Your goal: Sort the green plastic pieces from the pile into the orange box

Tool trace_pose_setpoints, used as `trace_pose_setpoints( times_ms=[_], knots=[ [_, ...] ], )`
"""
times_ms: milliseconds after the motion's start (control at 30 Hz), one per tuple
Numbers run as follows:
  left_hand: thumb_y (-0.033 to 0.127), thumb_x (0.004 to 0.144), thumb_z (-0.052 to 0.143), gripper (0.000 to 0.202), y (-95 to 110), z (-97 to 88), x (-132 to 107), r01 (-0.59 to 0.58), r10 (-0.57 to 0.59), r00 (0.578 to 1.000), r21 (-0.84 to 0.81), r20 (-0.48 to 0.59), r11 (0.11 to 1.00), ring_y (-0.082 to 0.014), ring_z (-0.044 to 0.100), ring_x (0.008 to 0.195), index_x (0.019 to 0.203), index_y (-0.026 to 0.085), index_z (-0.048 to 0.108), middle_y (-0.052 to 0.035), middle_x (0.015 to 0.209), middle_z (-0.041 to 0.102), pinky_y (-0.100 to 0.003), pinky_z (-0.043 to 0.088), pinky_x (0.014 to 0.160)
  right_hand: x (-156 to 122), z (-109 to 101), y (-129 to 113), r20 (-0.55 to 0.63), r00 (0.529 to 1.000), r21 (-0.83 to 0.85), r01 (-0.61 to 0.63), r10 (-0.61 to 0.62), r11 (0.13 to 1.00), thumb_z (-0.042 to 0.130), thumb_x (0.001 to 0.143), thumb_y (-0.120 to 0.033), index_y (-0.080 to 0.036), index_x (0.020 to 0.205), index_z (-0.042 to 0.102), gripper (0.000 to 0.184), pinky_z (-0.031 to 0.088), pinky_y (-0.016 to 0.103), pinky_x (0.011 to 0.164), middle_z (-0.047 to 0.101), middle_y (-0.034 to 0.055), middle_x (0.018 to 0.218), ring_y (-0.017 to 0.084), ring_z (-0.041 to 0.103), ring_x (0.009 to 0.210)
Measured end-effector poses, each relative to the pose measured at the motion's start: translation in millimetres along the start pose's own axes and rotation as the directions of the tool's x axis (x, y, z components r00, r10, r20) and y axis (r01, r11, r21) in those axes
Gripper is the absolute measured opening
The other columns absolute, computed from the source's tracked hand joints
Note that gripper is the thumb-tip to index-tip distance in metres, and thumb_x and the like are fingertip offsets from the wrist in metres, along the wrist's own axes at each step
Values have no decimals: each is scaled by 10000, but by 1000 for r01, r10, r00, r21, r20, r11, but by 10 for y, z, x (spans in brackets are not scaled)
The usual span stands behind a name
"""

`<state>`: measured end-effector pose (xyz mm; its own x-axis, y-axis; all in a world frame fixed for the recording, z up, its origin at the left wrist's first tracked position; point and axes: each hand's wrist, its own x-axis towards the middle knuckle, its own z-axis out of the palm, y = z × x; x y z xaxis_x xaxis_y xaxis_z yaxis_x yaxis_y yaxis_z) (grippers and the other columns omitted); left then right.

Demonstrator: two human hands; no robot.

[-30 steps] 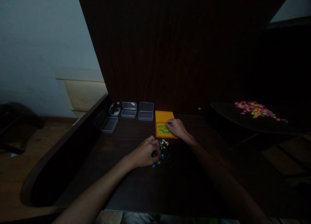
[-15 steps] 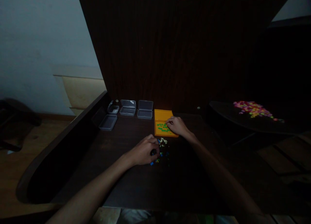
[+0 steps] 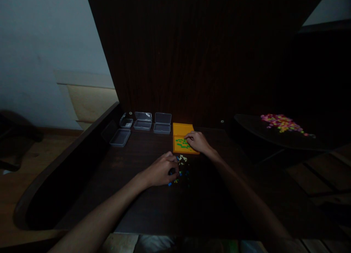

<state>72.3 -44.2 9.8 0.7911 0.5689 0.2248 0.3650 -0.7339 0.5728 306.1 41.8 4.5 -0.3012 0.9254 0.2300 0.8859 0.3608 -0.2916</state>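
Note:
My left hand (image 3: 162, 170) is over a small loose pile on the dark desk, its fingers curled in toward the thumb. Around its fingertips lie tiny cream pieces (image 3: 182, 159) and a few blue pieces (image 3: 169, 184). Whatever its fingers hold, if anything, is too small to make out. At the right side of an open yellow box (image 3: 182, 128), my right hand (image 3: 199, 141) has its fingers drawn together in a pinch. Several small green pieces (image 3: 181, 144) are spread in the box's near half, beside those fingertips. What the pinch holds cannot be seen.
Along the back left of the desk (image 3: 148, 209) stand several open clear plastic cases (image 3: 162, 128). A shallow clear tray (image 3: 120, 137) sits near the raised left side panel (image 3: 68, 165). On a dark ledge at right is a heap of pink and yellow pieces (image 3: 282, 123).
The whole view has shifted slightly. Both hands keep nearly the same place and shape, left at the loose pile, right at the yellow box.

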Motion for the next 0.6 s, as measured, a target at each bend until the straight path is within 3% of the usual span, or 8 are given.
trace_pose_setpoints(
  times_ms=[267, 433, 600],
  knots=[
    [139, 818, 617, 82, 20, -19, -1, 0, -1, 1000, 22, 18, 1000, -203, 524, 922, 802, 177, 687, -42, 866, 620, -307, 424, 841, 4, 4, 5, 30, 999, -23, -9, 10, 1000, 518, 835, -135, -179, 947, 775, 284, 451, 220, 749, 743, 63, 938, 163, 660, 804],
    [138, 809, 614, 77, 4, -21, 0, -6, 5, 1000, 32, 22, 999, -205, 524, 931, 803, 179, 679, -41, 872, 620, -305, 427, 841, 11, 3, 43, -24, 1000, 72, 21, -20, 997, 531, 819, -105, -185, 925, 774, 277, 469, 229, 740, 750, 59, 924, 167, 671, 803],
    [124, 805, 593, 83, -16, -20, -2, -27, 26, 999, 45, 25, 999, -199, 522, 920, 795, 172, 660, -43, 869, 616, -301, 423, 844, -20, -42, -29, -76, 995, 175, 76, -64, 982, 531, 793, -83, -152, 864, 770, 259, 459, 229, 662, 744, 58, 826, 147, 637, 679]
  ],
)
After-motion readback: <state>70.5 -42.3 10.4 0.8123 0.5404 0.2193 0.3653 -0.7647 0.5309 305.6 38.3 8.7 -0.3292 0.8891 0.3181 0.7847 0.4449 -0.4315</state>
